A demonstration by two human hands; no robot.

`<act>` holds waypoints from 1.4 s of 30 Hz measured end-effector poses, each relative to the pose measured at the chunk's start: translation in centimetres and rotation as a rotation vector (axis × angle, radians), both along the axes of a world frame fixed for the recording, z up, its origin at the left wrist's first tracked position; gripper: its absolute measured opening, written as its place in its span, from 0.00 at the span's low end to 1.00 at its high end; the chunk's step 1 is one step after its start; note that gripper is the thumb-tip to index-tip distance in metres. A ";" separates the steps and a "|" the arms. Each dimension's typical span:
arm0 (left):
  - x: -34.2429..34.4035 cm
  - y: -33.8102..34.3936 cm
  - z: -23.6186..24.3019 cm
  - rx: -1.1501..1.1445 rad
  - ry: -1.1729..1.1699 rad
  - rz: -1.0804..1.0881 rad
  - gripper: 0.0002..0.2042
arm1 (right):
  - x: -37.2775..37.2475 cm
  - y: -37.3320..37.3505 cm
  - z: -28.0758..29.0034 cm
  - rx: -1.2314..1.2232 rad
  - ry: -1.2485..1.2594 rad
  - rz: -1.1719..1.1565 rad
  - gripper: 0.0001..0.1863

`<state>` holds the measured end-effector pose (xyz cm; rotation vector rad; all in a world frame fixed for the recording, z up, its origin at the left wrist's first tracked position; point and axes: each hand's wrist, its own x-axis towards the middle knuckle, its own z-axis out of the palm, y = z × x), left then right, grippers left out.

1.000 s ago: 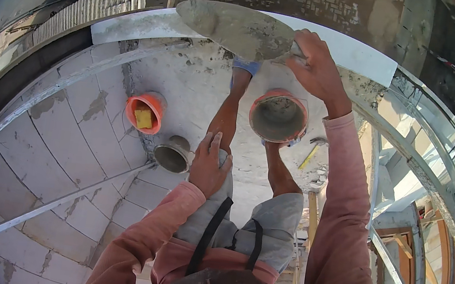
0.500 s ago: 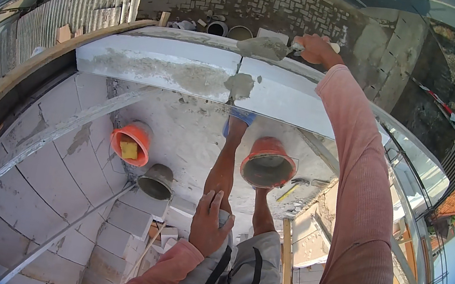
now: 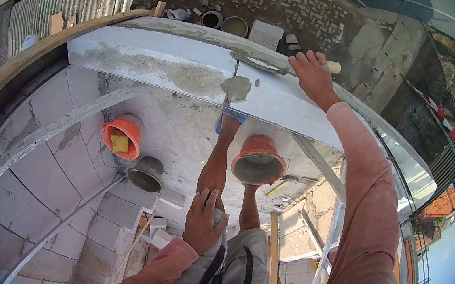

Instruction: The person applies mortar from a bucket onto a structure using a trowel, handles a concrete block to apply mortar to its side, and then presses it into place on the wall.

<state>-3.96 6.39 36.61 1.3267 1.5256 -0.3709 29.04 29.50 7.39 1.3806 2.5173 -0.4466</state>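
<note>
The right hand (image 3: 313,75) has its grip closed round the wooden handle of a trowel (image 3: 262,62), whose blade lies flat in the wet mortar (image 3: 207,36) on top of the white block wall (image 3: 151,64), far and right of centre. The left hand (image 3: 203,220) holds nothing; its fingers rest spread and loose on the person's left thigh. Below the wall, an orange bucket of mortar (image 3: 258,161) stands near the feet, a second orange bucket (image 3: 122,136) and a grey pot (image 3: 146,173) to its left.
</note>
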 end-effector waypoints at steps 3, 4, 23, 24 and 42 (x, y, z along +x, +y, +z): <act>-0.2 -0.2 0.0 0.018 -0.012 0.012 0.37 | 0.7 -0.5 2.5 0.080 0.008 0.061 0.15; -0.1 -0.3 -0.1 0.012 -0.011 0.002 0.37 | 1.0 -0.9 3.2 0.089 -0.003 0.094 0.15; -0.5 -0.2 0.0 0.001 -0.001 0.019 0.36 | -4.2 5.9 -6.8 -0.389 -0.254 -0.136 0.17; -0.6 -0.2 -0.1 0.006 -0.011 0.030 0.36 | -4.4 6.0 -7.0 -0.408 -0.244 -0.121 0.18; -0.4 -1.0 -0.2 0.030 -0.021 0.005 0.36 | -0.5 2.0 0.3 -0.150 0.106 -0.044 0.15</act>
